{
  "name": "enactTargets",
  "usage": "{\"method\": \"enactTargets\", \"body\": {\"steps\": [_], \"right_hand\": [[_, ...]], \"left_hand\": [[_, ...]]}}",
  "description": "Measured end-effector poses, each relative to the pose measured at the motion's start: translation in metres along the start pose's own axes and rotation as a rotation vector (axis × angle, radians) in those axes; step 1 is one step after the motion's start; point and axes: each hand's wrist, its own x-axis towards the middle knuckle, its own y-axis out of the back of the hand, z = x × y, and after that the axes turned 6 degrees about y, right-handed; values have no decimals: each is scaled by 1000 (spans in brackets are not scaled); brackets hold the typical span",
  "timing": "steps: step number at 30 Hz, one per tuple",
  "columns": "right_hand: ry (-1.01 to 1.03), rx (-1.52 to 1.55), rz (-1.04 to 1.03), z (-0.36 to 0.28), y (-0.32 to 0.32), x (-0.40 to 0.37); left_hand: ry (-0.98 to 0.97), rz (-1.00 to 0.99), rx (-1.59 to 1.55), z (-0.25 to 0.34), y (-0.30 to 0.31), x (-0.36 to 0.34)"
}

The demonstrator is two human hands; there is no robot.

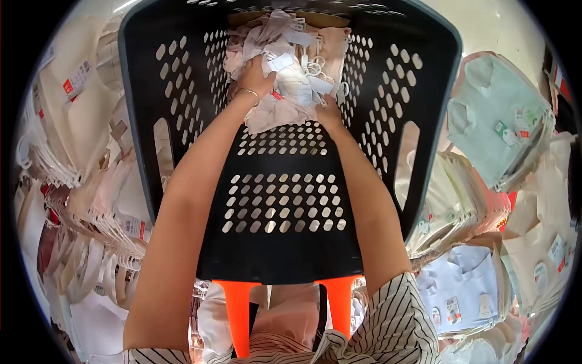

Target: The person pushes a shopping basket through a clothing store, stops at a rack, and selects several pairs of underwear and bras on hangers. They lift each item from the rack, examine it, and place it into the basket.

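A bundle of pale pink and beige garments with white hangers and tags lies at the far end of a black perforated basket. My left hand is closed on the bundle's left side, its fingertips partly hidden in the cloth. At the lower right edge of the same bundle, my right hand grips the fabric, with its fingers partly hidden. White tags and ring-like white hanger parts show between the two hands.
Stacks of clothes on hangers flank the basket: cream ones on the left, mint green and pale lavender ones on the right. Orange handle bars extend from the basket's near edge towards my body. Brown cardboard shows behind the bundle.
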Motion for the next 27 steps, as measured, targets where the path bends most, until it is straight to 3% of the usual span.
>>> {"method": "enactTargets", "body": {"steps": [3,6,9,11,12,15,17,19,20,21,23,25,26,27], "right_hand": [[141,-58,-96,16,-8,19],[117,-210,-166,24,-22,29],[42,-334,-187,12,-31,10],[14,-367,-252,13,-40,4],[280,-391,-49,10,-43,-14],[251,103,85,-14,-47,-57],[187,228,35,-38,-37,-89],[151,337,38,-78,-8,-128],[174,354,50,-100,11,-147],[135,438,15,-110,23,-162],[181,402,-11,-151,86,-209],[260,464,92,-153,119,-236],[262,451,98,-155,143,-251],[221,510,92,-147,159,-265]], "left_hand": [[-12,7,-78,-19,-14,5],[-10,-59,-285,-39,-20,16],[115,-88,-40,-42,-14,10],[61,7,74,-40,-15,-3],[28,12,61,-44,-14,-8],[80,-16,46,-47,-11,-21],[164,-57,-196,-53,-7,-28],[413,41,-796,-28,10,-48],[573,-15,-601,14,54,-63],[432,175,-891,16,56,-69],[110,271,-1136,51,94,-87],[146,201,-991,85,131,-101],[-45,278,-1161,110,142,-110],[-201,177,-1053,125,158,-118]]}}
